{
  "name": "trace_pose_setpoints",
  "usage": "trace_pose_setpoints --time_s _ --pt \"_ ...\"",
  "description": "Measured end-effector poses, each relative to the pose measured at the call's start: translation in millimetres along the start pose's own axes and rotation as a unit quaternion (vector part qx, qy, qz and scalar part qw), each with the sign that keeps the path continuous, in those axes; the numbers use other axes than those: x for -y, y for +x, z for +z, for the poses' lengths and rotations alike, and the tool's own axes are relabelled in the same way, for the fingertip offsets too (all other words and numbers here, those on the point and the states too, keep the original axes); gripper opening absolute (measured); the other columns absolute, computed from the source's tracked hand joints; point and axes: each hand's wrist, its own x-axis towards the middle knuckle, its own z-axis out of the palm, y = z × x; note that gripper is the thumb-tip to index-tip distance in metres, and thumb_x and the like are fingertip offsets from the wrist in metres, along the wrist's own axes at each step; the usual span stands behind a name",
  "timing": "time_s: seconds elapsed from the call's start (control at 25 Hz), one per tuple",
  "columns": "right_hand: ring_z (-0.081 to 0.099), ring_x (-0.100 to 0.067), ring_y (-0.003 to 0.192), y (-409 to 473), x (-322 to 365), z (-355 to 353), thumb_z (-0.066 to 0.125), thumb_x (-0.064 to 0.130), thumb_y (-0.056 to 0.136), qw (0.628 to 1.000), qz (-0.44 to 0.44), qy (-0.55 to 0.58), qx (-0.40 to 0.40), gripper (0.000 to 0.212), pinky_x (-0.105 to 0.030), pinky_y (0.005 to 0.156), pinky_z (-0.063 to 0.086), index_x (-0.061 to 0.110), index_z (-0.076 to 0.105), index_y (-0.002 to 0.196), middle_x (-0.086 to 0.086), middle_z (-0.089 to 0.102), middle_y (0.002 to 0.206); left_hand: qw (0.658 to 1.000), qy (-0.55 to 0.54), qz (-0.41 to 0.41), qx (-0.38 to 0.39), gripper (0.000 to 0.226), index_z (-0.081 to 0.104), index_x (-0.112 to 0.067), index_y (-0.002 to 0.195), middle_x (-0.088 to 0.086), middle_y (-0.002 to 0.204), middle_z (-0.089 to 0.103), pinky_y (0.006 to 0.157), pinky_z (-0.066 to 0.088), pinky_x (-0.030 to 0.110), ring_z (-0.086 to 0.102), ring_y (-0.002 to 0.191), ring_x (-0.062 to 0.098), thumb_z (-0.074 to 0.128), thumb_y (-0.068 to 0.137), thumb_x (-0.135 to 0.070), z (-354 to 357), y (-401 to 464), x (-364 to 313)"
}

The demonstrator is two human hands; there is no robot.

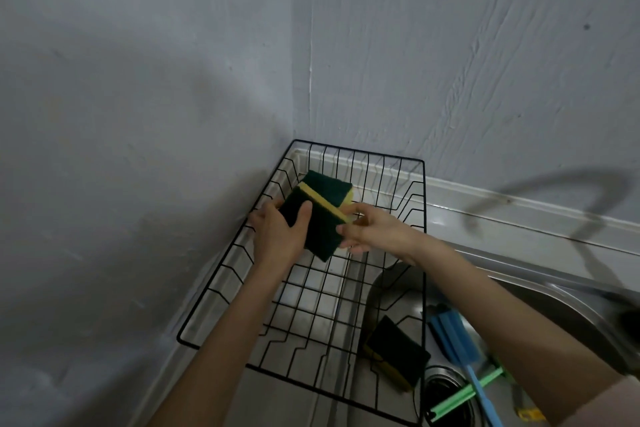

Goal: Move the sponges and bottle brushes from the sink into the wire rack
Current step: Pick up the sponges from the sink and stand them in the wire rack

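Note:
Both hands hold a green-and-yellow sponge (320, 229) over the far left part of the black wire rack (423, 184). My left hand (277, 236) grips its left side and my right hand (370, 230) pinches its right edge. A second green-and-yellow sponge (332, 189) sits just behind it inside the rack. Down in the steel sink (561, 302) lie another green-and-yellow sponge (398, 352), a blue bottle brush (457, 340) and a green-handled brush (467, 395), whose head my right forearm hides.
The rack stands in the corner where two grey walls meet, partly overhanging the sink's left edge. The sink drain (446, 388) lies under the brush handles. A faucet casts a shadow (540, 198) on the right wall.

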Motion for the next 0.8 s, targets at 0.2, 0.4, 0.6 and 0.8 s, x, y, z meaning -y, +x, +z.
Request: trace_pose_setpoints --time_s 0.2,0.4,0.6,0.8 --pt "0.062 -0.019 0.08 17 1 2 0.05 0.023 0.091 0.992 0.052 0.078 -0.087 0.024 -0.014 0.056 0.054 0.009 0.045 0.11 -0.017 0.062 0.101 0.998 0.028 0.016 0.048 0.044 0.036 -0.005 0.125 0.021 0.133 0.033 0.078 0.035 0.03 0.031 0.096 0.011 0.045 0.089 -0.029 8 0 10" --pt "0.061 -0.022 0.084 40 -8 13 0.048 0.025 0.092 0.988 0.1 0.067 -0.093 0.039 -0.031 0.074 0.055 0.002 0.042 0.122 -0.025 0.061 0.118 0.993 0.068 -0.006 0.101 0.058 0.02 -0.004 0.135 0.022 0.14 0.023 0.094 0.04 0.038 0.04 0.12 0.035 0.045 0.089 -0.025 16 2 14" --pt "0.065 -0.027 0.088 50 -14 16 0.05 0.025 0.091 0.983 0.11 0.095 -0.109 0.037 -0.032 0.077 0.054 0.001 0.044 0.119 -0.025 0.061 0.117 0.986 0.094 -0.005 0.136 0.06 0.014 -0.005 0.14 0.022 0.15 0.004 0.106 0.029 0.035 0.024 0.133 0.033 0.042 0.091 -0.026 19 4 16" --pt "0.063 -0.023 0.087 52 -14 15 0.05 0.028 0.091 0.985 0.109 0.084 -0.1 0.038 -0.032 0.08 0.053 0.001 0.046 0.118 -0.023 0.062 0.117 0.98 0.114 0.019 0.163 0.058 0.019 -0.007 0.139 0.018 0.152 -0.001 0.108 0.033 0.04 0.031 0.131 0.035 0.043 0.09 -0.026 21 4 18"
